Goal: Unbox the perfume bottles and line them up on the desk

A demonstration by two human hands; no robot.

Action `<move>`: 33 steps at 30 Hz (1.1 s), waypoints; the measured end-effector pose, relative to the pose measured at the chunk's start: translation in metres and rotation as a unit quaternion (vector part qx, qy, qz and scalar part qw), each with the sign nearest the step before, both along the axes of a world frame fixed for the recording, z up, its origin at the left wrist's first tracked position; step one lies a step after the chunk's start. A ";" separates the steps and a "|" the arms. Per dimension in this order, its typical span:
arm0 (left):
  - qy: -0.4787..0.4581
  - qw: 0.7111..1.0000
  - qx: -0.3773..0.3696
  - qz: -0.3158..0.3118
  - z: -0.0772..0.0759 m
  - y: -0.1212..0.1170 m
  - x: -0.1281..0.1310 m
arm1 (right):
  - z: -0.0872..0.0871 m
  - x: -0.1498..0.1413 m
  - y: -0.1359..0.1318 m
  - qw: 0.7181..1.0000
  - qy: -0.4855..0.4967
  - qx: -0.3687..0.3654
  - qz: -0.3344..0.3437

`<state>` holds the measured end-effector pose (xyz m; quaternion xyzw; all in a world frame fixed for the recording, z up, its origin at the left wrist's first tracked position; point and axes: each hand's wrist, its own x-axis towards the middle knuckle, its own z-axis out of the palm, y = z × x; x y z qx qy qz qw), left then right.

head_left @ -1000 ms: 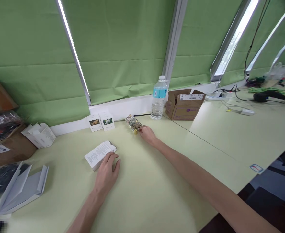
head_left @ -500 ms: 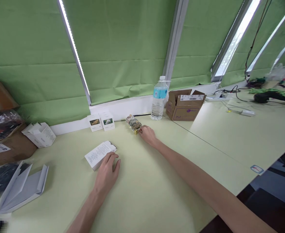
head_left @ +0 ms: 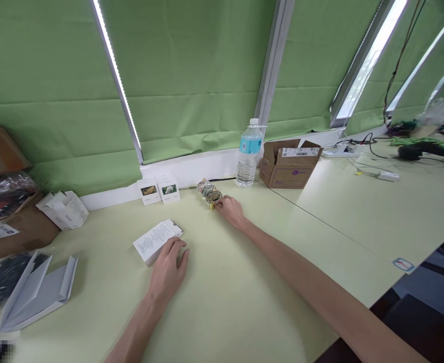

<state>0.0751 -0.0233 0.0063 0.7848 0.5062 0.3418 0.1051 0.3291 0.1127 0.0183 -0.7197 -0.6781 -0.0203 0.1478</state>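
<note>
My right hand (head_left: pixel 230 210) reaches far across the pale green table (head_left: pixel 244 282) and its fingertips pinch a small gold-coloured piece at the near end of a row of glittery round objects (head_left: pixel 208 192). My left hand (head_left: pixel 167 270) lies flat on the table, fingers stretched out, with the fingertips touching the near edge of a white printed box (head_left: pixel 156 240) that lies on its side.
Two small white picture boxes (head_left: pixel 158 190) stand by the wall. A water bottle (head_left: pixel 247 154) and an open cardboard box (head_left: pixel 289 163) sit behind to the right. An opened white box (head_left: pixel 36 294), another white carton (head_left: pixel 63 209) and bags lie left. Cables and a power strip (head_left: pixel 339 149) lie far right.
Neither hand has visibly moved; only the view has shifted slightly.
</note>
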 end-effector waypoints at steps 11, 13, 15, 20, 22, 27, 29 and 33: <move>0.007 1.000 -0.004 -0.002 0.000 0.000 0.000 | -0.002 -0.008 0.004 0.999 -0.025 -0.007 -0.031; 0.006 1.000 -0.006 -0.002 0.001 0.000 0.000 | -0.003 -0.008 0.004 0.999 -0.036 -0.009 -0.031; 0.004 1.000 -0.004 -0.003 0.001 -0.001 0.001 | -0.002 -0.005 0.005 0.998 -0.049 -0.015 -0.022; 0.002 1.000 -0.001 -0.010 0.001 0.000 0.000 | 0.012 0.010 0.008 0.992 -0.102 -0.036 0.061; 0.002 1.000 -0.002 -0.011 0.000 0.000 0.000 | 0.018 0.016 0.009 0.985 -0.128 -0.041 0.107; 0.003 1.000 -0.007 -0.010 0.000 0.000 -0.001 | 0.024 0.018 0.009 0.966 -0.175 -0.048 0.184; 0.003 1.000 -0.008 -0.011 0.000 0.000 -0.001 | 0.022 0.015 0.009 0.961 -0.184 -0.049 0.201; -0.001 1.000 -0.006 -0.016 0.000 0.000 0.000 | 0.018 0.010 0.006 0.957 -0.189 -0.046 0.214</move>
